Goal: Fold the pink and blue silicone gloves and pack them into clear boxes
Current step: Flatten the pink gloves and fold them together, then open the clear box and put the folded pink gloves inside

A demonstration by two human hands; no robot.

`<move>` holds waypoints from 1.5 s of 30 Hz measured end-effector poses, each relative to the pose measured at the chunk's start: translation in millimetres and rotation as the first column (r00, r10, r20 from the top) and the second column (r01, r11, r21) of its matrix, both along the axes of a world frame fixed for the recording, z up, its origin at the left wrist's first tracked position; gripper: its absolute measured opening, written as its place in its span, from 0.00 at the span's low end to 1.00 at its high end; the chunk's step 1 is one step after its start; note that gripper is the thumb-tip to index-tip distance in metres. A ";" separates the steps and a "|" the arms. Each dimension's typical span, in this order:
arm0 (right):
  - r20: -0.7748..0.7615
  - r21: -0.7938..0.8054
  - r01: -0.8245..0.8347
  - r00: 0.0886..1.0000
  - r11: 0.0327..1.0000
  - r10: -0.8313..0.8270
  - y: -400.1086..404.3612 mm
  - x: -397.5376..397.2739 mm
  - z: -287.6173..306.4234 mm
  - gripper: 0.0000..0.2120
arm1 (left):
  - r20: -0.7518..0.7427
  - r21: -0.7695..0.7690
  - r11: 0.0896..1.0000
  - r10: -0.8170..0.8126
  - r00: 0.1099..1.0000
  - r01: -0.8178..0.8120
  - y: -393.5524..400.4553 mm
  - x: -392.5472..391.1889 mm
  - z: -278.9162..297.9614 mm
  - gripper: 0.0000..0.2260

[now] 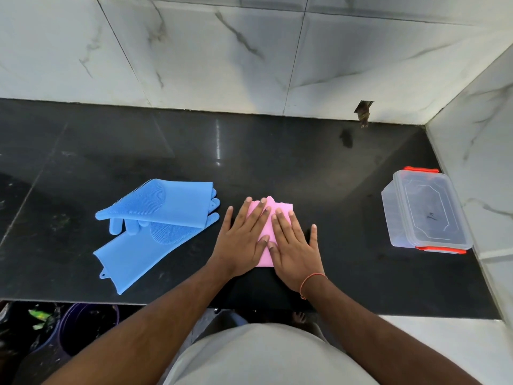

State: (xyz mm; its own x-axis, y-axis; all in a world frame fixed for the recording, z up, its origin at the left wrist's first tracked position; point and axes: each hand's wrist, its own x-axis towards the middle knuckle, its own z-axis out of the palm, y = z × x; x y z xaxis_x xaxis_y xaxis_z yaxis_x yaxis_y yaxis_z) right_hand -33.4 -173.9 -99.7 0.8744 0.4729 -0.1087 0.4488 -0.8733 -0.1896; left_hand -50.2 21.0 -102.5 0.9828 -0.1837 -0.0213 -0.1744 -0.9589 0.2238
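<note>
A glossy black stone counter (277,151) carries two blue silicone gloves (155,226) overlapping near its left front, folded pink gloves (277,215) at the middle front, and a lidded clear box (424,212) with orange clips at its right edge.

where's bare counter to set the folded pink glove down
Bare counter lies between the pink glove and the clear box, and behind both up to the wall. The left is crowded by blue gloves.
</note>
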 end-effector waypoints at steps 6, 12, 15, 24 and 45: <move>0.034 0.023 0.028 0.999 0.999 -0.028 -0.8 -0.8 -14.0 0.31 | -0.078 -0.030 0.999 -0.017 0.997 0.014 2.3 4.2 -5.7 0.32; 0.018 0.047 0.085 0.996 0.995 -0.086 -4.2 -4.1 -4.4 0.31 | -0.124 0.081 0.995 -0.049 0.991 0.060 0.0 12.0 6.4 0.34; 0.027 0.147 0.248 0.967 0.957 -0.255 -17.3 -8.2 8.4 0.31 | -0.093 0.061 0.990 -0.118 0.989 0.124 -7.4 28.3 21.5 0.33; -0.032 0.429 0.727 0.605 0.536 -0.796 -96.4 -13.0 49.4 0.32 | 0.033 -0.005 0.923 -0.384 0.923 0.385 -106.2 121.0 66.9 0.29; -0.319 0.508 0.862 0.184 -0.003 -0.930 -232.1 20.5 47.0 0.29 | -0.259 -0.358 0.925 -0.233 0.937 0.131 -322.8 239.8 107.7 0.28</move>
State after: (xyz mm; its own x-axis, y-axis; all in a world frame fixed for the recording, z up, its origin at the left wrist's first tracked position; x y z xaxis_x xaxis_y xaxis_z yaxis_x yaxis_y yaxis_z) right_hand -12.9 -406.0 -52.6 0.6201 -0.7744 -0.1257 -0.5800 -0.3446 -0.7381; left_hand 189.6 -301.8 5.2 0.8902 -0.4055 -0.2077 -0.2172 -0.7784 0.5890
